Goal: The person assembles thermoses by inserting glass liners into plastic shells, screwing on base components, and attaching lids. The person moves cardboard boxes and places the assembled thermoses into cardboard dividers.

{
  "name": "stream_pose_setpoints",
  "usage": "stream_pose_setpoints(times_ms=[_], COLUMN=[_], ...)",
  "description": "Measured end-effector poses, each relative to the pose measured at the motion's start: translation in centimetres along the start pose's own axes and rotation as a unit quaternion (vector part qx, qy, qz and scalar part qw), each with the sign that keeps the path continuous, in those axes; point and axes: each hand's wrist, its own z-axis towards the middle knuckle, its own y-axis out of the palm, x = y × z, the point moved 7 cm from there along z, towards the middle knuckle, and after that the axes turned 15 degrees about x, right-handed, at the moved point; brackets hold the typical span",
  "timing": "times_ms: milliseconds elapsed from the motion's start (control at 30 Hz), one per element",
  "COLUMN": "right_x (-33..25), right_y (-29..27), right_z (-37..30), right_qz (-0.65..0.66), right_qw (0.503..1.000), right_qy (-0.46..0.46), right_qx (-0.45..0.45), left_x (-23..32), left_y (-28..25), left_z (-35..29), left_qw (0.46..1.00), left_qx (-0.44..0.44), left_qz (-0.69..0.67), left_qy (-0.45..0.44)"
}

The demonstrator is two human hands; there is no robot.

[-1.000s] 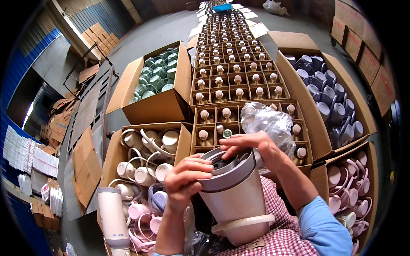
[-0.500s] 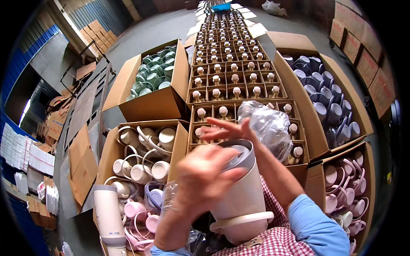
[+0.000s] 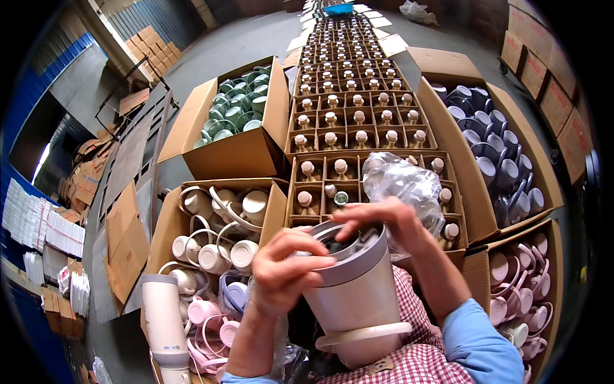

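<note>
A large white thermos casing (image 3: pixel 352 294) with a grey collar stands mouth up against my apron, a white handle ring (image 3: pixel 364 334) around its lower part. In its mouth sits a grey ring-shaped part (image 3: pixel 332 232) with a dark hollow. My left hand (image 3: pixel 284 265) is closed at the left of the mouth, fingers bent against the ring-shaped part. Over the far right side of the rim, my right hand (image 3: pixel 387 221) is bent down, its fingertips on the ring-shaped part. The casing's inside is mostly hidden by my fingers.
Ahead, divided cartons (image 3: pixel 358 121) hold rows of capped glass liners, with crumpled clear plastic (image 3: pixel 400 192) on the nearest. Boxes of green parts (image 3: pixel 236 105), cream parts (image 3: pixel 214 256), grey-blue parts (image 3: pixel 492 141) and pink parts (image 3: pixel 521 281) surround me. A white thermos (image 3: pixel 163 317) stands at lower left.
My left hand, blurred over the mouth earlier, has moved left to the rim. My right hand has come down onto the rim, and the grey part now shows a dark hollow.
</note>
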Motion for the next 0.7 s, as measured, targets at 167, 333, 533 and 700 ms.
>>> stream_pose_setpoints(times_ms=[167,333,533,700], right_x=[4.0,1.9,2.7,2.9], right_y=[-0.8,0.0,-1.1,0.0], right_z=[1.0,0.3,1.0,0.8], right_qz=[0.171,0.072,0.125,0.112], right_qw=[0.973,0.997,0.989,0.993], right_qy=[0.124,0.021,0.038,-0.026], right_qx=[0.095,-0.007,0.064,-0.024], left_x=[2.0,0.5,2.0,1.0], left_y=[3.7,1.5,3.2,3.4], left_z=[3.8,1.3,3.8,1.7], left_qw=[0.988,0.996,0.988,0.986], left_qx=[-0.101,-0.064,-0.05,-0.066], left_qz=[0.112,0.058,0.042,0.149], left_qy=[-0.035,0.017,-0.136,-0.022])
